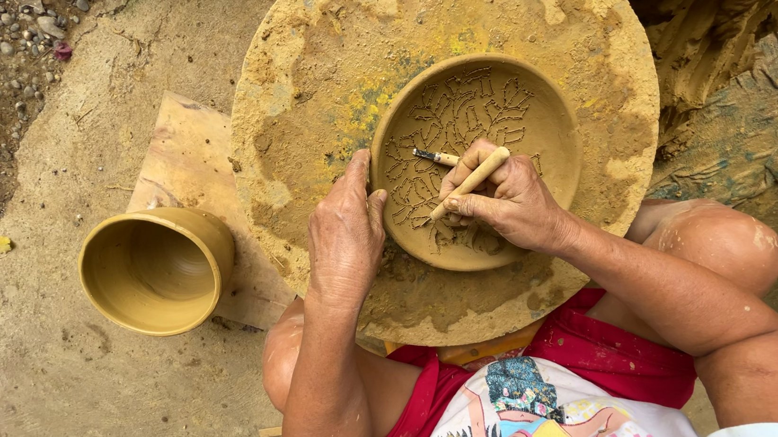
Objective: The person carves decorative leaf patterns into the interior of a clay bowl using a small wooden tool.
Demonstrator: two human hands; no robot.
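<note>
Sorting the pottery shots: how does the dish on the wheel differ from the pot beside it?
The dish is shallow with carved leafy lines; the pot is deep and plain. The dish sits on the round wheel, under both hands; the pot stands apart on a board, untouched. Both are yellow-brown clay.

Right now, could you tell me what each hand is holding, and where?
The right hand grips a wooden carving tool around its middle; the left hand holds nothing, resting on the clay dish rim.

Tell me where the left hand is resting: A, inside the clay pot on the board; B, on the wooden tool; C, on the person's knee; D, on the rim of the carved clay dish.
D: the left hand lies on the near-left rim of the carved clay dish, while the right hand holds the wooden tool.
</note>
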